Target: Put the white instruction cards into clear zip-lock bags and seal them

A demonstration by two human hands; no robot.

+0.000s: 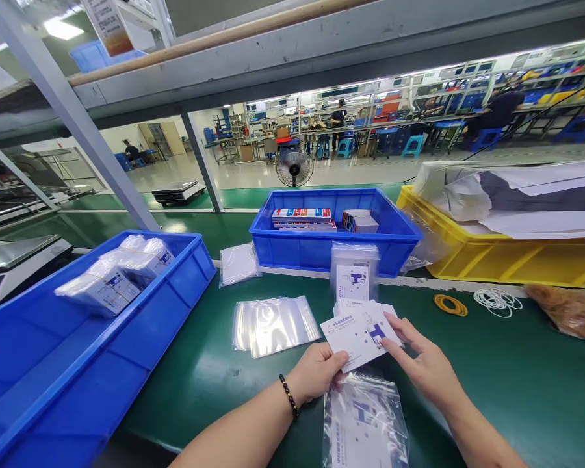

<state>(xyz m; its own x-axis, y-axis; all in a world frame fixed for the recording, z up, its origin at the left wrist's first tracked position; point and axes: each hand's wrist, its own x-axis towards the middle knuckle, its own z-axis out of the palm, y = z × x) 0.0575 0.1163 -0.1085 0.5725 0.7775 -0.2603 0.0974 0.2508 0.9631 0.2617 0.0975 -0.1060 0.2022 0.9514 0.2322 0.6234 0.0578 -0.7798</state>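
My left hand (318, 372) pinches the near left corner of a white printed card (353, 338) with a blue figure on it. My right hand (422, 361) has its thumb and finger at the card's right edge, gripping it there. More white cards show partly behind this one. Under my left hand lies a clear zip bag (365, 426) with a similar card inside. Just beyond the cards, a stack of filled clear bags (355, 273) leans at the blue bin. Left of my hands, flat clear bags (277, 325) lie overlapped on the green table.
A blue bin (334, 250) with small printed boxes stands ahead. At left, another blue bin (127, 364) holds bundled packets (110, 286). A yellow bin (511, 260) stands right, near yellow rubber bands (450, 305) and white bands (497, 301). A metal shelf beam (273, 55) crosses overhead.
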